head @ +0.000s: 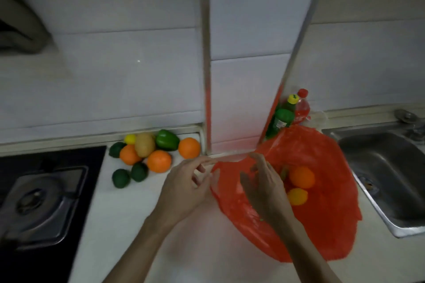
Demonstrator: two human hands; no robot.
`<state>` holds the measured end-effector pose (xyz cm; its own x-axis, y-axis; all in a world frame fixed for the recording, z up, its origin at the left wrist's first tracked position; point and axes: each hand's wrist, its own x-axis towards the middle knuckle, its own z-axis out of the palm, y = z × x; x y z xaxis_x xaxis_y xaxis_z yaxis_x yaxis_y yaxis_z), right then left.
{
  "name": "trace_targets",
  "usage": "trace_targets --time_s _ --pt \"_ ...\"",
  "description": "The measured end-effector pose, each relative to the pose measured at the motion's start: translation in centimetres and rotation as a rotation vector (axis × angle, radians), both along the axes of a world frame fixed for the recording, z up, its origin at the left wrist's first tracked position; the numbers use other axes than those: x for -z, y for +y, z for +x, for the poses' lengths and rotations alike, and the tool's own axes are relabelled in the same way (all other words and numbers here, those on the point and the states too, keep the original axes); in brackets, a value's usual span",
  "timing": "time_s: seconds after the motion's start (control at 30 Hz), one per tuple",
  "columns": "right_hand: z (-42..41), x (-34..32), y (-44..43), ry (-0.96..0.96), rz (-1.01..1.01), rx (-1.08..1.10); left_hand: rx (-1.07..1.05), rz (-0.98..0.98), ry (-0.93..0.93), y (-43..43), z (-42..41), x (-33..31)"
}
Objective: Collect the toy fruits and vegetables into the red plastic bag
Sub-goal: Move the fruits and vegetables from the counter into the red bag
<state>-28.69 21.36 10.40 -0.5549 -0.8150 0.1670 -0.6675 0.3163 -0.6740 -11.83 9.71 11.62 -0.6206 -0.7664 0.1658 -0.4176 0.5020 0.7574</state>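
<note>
At red bag (322, 213) rim, loosely curled fingers (202, 167).

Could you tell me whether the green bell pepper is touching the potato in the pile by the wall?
Touching. In the head view the green bell pepper sits right against the potato, their outlines meeting with no countertop visible between them.

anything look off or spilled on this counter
Nothing is spilled or damaged. The red plastic bag lies crumpled open beside the sink, with an orange and a yellow fruit inside. The remaining toy produce sits in a loose cluster by the stove.
</note>
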Motion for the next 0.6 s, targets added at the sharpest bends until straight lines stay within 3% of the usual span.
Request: trace_targets --time_s 0.23,0.4,0.6 --pt "5.3 0.8 -7.8 0.042 -0.008 -0.217 -0.191 -0.1 -0.158 -6.2 8.3 1.9" --pt "6.3 2.9 -13.6 0.076 0.146 -0.272 -0.211 -0.04 -0.34 -9.9 9.9 3.9" --pt "4.8 6.1 -18.3 0.038 0.414 -0.215 -0.127 0.069 -0.42 -13.7 8.2 8.0"
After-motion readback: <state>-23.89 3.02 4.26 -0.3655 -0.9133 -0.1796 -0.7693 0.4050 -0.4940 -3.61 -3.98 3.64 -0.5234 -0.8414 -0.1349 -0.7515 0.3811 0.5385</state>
